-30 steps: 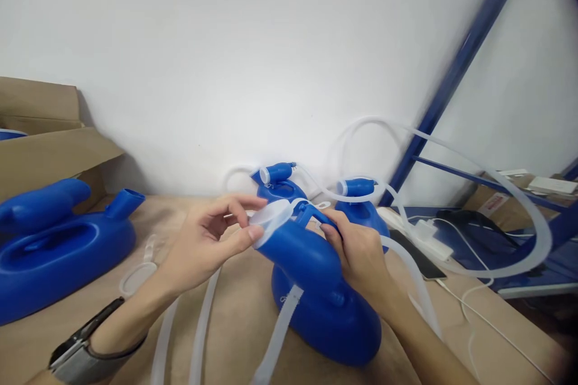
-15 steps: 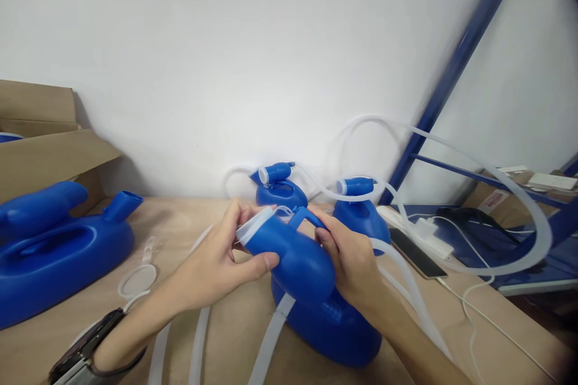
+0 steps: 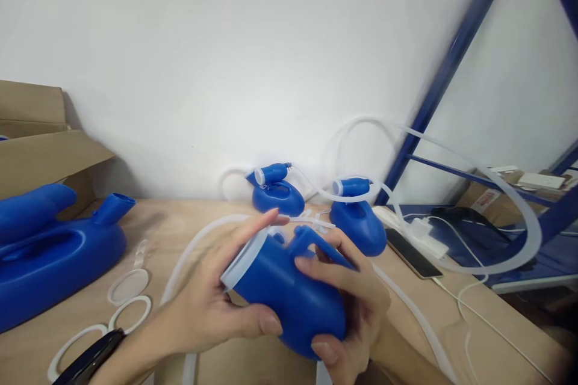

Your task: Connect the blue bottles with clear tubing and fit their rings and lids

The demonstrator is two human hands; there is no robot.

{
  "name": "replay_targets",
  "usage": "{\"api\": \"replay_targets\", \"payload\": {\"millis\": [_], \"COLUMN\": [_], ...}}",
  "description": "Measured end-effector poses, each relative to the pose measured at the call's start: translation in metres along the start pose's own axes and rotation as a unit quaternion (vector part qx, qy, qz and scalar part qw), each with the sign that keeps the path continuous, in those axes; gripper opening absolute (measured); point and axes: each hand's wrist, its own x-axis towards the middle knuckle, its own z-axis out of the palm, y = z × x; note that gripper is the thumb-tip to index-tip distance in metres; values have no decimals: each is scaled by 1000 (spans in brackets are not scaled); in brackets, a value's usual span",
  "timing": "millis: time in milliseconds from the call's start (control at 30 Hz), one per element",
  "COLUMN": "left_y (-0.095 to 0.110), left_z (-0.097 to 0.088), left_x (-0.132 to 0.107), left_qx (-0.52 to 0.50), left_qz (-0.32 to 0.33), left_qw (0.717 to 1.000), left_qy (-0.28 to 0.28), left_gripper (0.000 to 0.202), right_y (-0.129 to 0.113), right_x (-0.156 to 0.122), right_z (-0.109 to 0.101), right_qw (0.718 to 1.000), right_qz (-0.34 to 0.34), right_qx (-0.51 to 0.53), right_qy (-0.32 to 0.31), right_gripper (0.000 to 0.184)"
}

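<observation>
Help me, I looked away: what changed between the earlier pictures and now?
The blue container came closer. The left hand went from pinching its white cap to bracing its side too; the right hand spread from its handle onto its body. The blue bottles behind stayed put.

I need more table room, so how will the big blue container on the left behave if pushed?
The blue container likely slides rather than rolls, given its long, low body. Its open spout suggests it's hollow, perhaps light; contents don't show.
</observation>
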Motion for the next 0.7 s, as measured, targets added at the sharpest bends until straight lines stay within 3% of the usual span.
{"api": "replay_targets", "payload": {"millis": [133, 367, 433, 500, 567, 633, 700], "left_y": [16, 16, 17, 21, 25, 27, 26], "left_z": [4, 8, 5, 0, -3, -3, 0], "left_x": [2, -4, -3, 3, 9, 14, 17], "left_qx": [67, 147, 156, 154, 124, 82, 68], "left_qz": [37, 51, 52, 38, -9, -71, -112], "left_qw": [997, 988, 986, 987, 991, 994, 991], "left_qy": [5, 1, -7, -25, -45, -21, 31], "left_gripper": [90, 95, 98, 99, 83, 63, 52], "right_y": [-13, -3, 3, 10, 15, 17, 18], "right_x": [-6, 4, 16, 28, 37, 37, 32], "right_z": [2, -18, -27, -36, -42, -44, -41], "right_qw": [996, 998, 996, 987, 972, 963, 962], "right_qz": [58, -15, -33, -60, -84, -101, -114], "right_qx": [-10, -65, -65, -58, -66, -85, -100], "right_qy": [62, 15, -42, -137, -208, -236, -225], "right_gripper": [41, 41, 42, 46, 52, 56, 54]}}
